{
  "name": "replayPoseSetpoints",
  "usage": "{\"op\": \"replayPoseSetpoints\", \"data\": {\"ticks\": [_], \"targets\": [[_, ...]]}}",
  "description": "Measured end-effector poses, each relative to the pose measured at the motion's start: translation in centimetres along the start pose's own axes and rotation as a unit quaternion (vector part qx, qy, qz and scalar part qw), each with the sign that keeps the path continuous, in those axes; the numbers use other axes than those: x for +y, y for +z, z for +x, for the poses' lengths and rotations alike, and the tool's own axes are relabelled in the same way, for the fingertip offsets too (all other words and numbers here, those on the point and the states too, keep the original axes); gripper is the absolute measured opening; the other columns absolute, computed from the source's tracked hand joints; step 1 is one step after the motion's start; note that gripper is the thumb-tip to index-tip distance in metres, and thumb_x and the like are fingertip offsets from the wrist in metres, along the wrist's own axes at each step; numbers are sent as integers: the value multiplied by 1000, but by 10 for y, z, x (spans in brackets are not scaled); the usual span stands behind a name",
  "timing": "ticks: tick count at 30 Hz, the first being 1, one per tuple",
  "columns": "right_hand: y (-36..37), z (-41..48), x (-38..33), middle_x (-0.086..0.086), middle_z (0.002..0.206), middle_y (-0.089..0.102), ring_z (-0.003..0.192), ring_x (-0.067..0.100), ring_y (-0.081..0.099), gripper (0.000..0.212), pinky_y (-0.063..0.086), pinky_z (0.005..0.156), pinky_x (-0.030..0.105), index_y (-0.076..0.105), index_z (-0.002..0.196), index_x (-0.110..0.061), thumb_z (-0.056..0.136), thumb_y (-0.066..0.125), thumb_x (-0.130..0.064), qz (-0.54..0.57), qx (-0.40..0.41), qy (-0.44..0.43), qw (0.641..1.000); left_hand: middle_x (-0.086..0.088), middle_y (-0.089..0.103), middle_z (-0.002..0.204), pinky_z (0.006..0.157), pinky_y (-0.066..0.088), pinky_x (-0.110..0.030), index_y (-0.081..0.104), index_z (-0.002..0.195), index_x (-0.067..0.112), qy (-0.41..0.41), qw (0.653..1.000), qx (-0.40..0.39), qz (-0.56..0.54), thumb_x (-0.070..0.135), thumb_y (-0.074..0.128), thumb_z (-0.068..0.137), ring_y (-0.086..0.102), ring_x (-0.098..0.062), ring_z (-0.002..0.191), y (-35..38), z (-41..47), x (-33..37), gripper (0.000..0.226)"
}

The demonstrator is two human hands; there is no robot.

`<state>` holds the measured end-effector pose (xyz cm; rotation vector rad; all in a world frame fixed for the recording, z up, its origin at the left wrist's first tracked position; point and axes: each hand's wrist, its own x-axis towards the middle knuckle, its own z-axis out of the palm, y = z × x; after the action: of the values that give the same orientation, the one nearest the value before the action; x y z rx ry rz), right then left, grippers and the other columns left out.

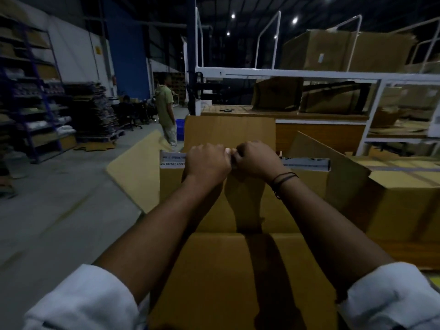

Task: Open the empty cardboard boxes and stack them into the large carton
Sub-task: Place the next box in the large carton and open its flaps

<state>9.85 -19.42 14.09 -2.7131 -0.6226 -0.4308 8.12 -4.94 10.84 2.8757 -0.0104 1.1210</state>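
Note:
A brown cardboard box stands right in front of me and fills the lower middle of the head view. Its far top edge carries a strip of white printed tape. My left hand and my right hand sit side by side at the middle of that edge, fingers curled over it and gripping the tape there. Behind the box rises the large carton with its flaps spread: one flap leans out to the left, another to the right.
A closed taped carton sits close on the right. Behind stands a white metal rack holding cartons, over a wooden table. A person stands on the grey floor at left, near a blue crate, shelving and stacked flattened cardboard.

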Motion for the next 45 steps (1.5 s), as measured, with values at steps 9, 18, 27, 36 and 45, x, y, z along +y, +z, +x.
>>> {"op": "replayPoseSetpoints", "data": {"ticks": [9,18,27,36,45], "targets": [[-36,-59,-34,7,102,62,91,25,60,36,47,68,29,64,121,-3,107,45,-30,-92,-280,-2,956,-6,66,93,72,49,-35,64,92,17,-68,939,-332,-51,45,56,96,62,-21,81,-68,-39,8,29],[66,-125,25,10,163,35,146,34,36,93,35,116,54,36,157,-20,83,71,-64,-114,-347,-1,931,3,-1,173,123,21,-60,3,164,30,-13,846,-533,-4,81,74,65,8,-38,157,21,-128,-3,132],[129,-159,49,8,161,25,149,35,20,134,3,122,62,11,161,-24,58,72,-85,-113,-84,-16,990,-6,19,164,125,4,-57,-1,162,28,49,953,-299,29,87,70,57,17,-33,151,45,-173,-2,140],[158,-171,48,17,154,27,143,43,23,127,9,120,66,29,156,-14,57,81,-74,-134,1,-15,991,-4,26,159,125,11,-52,14,158,33,35,983,-179,18,87,68,61,23,-32,148,62,-199,-3,124],[156,-151,17,16,141,39,128,37,38,97,34,110,48,39,145,-16,68,81,-57,-129,8,-66,989,-5,20,163,125,11,-51,6,159,34,32,983,-178,22,83,66,69,16,-31,151,67,-198,-6,118]]}}
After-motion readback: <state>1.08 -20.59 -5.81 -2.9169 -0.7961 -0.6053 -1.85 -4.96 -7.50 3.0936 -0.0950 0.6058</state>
